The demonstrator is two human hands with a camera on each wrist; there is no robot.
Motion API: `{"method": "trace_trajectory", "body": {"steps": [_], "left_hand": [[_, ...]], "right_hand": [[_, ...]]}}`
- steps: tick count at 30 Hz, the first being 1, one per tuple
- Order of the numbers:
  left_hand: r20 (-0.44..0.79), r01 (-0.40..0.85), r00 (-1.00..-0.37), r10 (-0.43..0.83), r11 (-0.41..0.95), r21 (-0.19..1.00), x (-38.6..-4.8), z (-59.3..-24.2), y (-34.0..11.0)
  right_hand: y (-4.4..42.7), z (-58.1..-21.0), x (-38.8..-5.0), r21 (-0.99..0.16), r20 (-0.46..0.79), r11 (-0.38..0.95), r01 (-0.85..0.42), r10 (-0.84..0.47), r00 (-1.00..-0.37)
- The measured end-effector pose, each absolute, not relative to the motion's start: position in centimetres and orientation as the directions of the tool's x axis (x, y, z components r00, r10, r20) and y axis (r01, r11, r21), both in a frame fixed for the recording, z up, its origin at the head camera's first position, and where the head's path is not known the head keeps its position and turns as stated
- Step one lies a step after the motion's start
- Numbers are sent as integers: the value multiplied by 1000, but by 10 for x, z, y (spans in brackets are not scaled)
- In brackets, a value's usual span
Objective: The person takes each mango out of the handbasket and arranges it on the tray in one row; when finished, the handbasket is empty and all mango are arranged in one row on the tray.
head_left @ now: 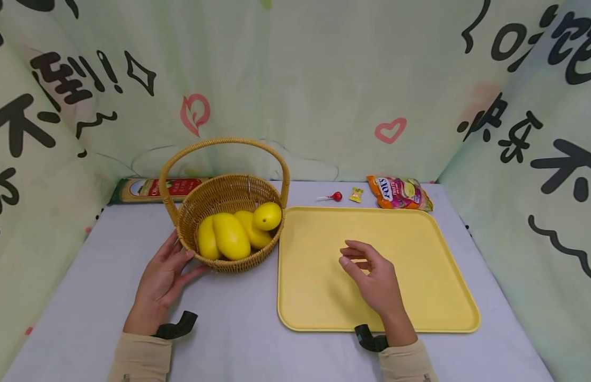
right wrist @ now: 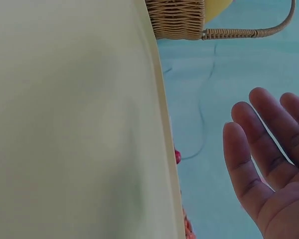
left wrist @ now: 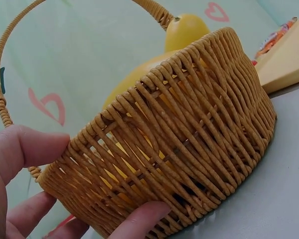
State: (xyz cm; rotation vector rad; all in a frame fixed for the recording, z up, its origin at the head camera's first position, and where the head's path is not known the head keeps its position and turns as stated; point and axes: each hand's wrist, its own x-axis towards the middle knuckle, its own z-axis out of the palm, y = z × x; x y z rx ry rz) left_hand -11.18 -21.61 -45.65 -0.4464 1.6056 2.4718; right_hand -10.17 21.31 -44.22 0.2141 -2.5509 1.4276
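Note:
A wicker basket [head_left: 233,263] with a tall hooped handle stands at the left edge of the tray, holding several yellow mango-like fruits [head_left: 231,237] and a rounder yellow fruit [head_left: 267,216]. My left hand [head_left: 162,281] grips its near left side. In the left wrist view, the thumb meets the rim of the basket [left wrist: 184,124] and the other fingers lie along the woven wall. My right hand [head_left: 374,281] hovers over the yellow tray [head_left: 419,265], fingers loosely bent and holding nothing. The right wrist view shows the palm and relaxed fingers [right wrist: 284,164].
Behind the tray lie a red lollipop [head_left: 337,196], a small yellow wrapped candy [head_left: 356,194] and a colourful candy bag [head_left: 401,193]. A green and red package [head_left: 145,190] lies behind the basket on the left. Printed curtains surround the white-covered table [head_left: 233,329].

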Motion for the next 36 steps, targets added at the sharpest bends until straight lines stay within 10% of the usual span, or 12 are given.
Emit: {"method": "trace_trajectory", "body": {"steps": [16,36], "left_hand": [[-326,-285,-944,-45,-383,879,-109,-457,-216],[-333,-287,-941,-57,-389,876,-113,-458,-214]], "right_hand": [[202,-420,-114,-895,147,401,-194,-146,-978],[117,-372,-168,-673,226,585,-454,-421,-878]]}}
